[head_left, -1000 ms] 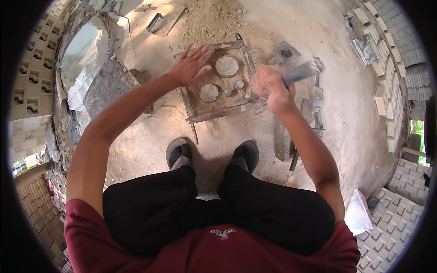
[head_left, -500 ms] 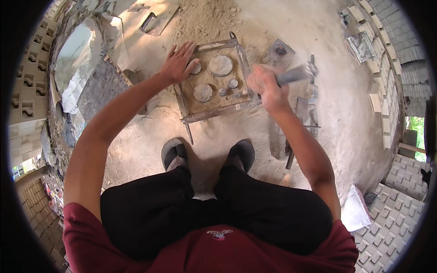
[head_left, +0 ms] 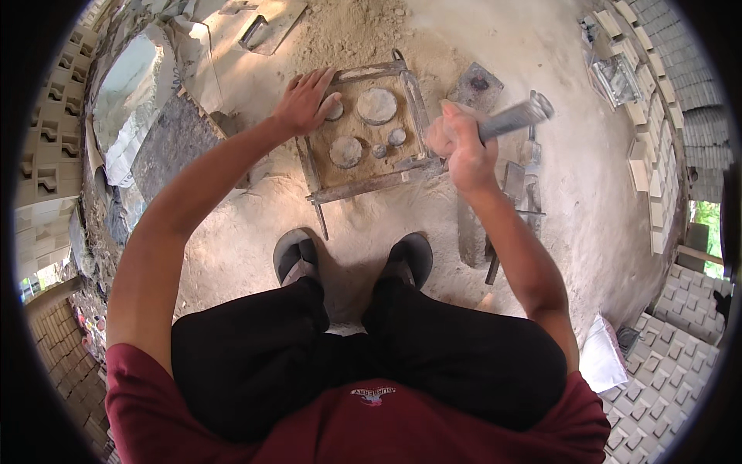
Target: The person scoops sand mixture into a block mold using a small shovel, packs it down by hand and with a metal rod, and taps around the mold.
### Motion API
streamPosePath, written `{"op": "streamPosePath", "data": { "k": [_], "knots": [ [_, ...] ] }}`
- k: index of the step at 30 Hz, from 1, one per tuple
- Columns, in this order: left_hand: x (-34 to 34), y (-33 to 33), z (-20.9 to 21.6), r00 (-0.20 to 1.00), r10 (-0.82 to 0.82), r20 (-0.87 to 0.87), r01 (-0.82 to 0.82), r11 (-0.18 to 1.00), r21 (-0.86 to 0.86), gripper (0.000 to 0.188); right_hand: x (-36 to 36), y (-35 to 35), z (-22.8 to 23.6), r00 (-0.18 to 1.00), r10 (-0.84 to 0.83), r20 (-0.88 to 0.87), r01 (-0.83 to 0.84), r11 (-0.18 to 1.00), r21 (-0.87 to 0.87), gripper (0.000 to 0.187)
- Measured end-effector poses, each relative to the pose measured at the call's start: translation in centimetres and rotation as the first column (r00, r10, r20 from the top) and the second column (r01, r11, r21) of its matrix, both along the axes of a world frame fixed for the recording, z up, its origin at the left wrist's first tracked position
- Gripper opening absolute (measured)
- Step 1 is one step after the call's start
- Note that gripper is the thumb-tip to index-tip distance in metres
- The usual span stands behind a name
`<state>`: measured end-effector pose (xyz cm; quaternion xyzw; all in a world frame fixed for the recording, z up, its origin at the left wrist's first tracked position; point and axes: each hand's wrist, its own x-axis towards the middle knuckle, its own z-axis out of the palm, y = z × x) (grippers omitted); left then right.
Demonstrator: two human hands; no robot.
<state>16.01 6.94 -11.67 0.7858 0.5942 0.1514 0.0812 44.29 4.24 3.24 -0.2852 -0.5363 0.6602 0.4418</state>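
A rectangular frame (head_left: 352,190) of dark, worn bars lies on the sandy ground ahead of my feet. Packed sand fills it, and several round grey discs of different sizes are set in the sand, a large disc (head_left: 377,107) and a lower disc (head_left: 345,152) among them. My left hand (head_left: 303,104) lies over the frame's upper left corner, fingers stretched out, its thumb over a small disc (head_left: 335,111). Beyond the frame's right side, my right hand (head_left: 467,145) is wrapped round a thick, round metal bar (head_left: 516,118), whose wide end points up and right.
A square metal plate (head_left: 476,87) with a dark centre lies right of the frame. Several metal bars and tools (head_left: 514,185) are beside my right forearm. A dark flat board (head_left: 174,147) leans at left. Stacked pale blocks (head_left: 657,178) line the right side.
My right hand has shifted slightly right and downward, while the metal bar's wide end has tipped a little upward. My left hand stays at the frame's corner.
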Motion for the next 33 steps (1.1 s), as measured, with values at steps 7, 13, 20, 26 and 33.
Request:
{"op": "streamPosePath", "data": {
  "k": [7,13,20,26,33],
  "knots": [
    [-0.1,0.0,-0.5,0.999,0.028,-0.037,-0.028,0.999,-0.015,0.067,-0.8,0.2,0.0,0.99,-0.027,0.135,0.031,0.999,-0.024,0.039],
    [0.4,0.1,-0.3,1.0,0.018,0.008,-0.018,1.0,0.017,0.066,0.0,0.5,-2.5,0.995,0.011,0.101,-0.011,1.0,0.009,0.041],
    [0.5,-0.1,-0.4,0.998,0.059,-0.032,-0.059,0.998,0.007,0.065,-1.5,-0.6,-1.9,0.983,-0.029,0.18,0.021,0.999,0.047,0.038],
    [0.3,-0.2,-0.1,0.996,0.08,-0.033,-0.08,0.997,0.007,0.063,-2.3,-1.9,-2.8,0.927,0.071,0.369,-0.084,0.996,0.019,0.037],
    [0.3,-0.2,1.0,0.996,0.068,-0.059,-0.072,0.994,-0.078,0.062,-3.0,0.1,2.7,0.957,0.195,0.214,-0.218,0.972,0.09,0.042]
  ]
}}
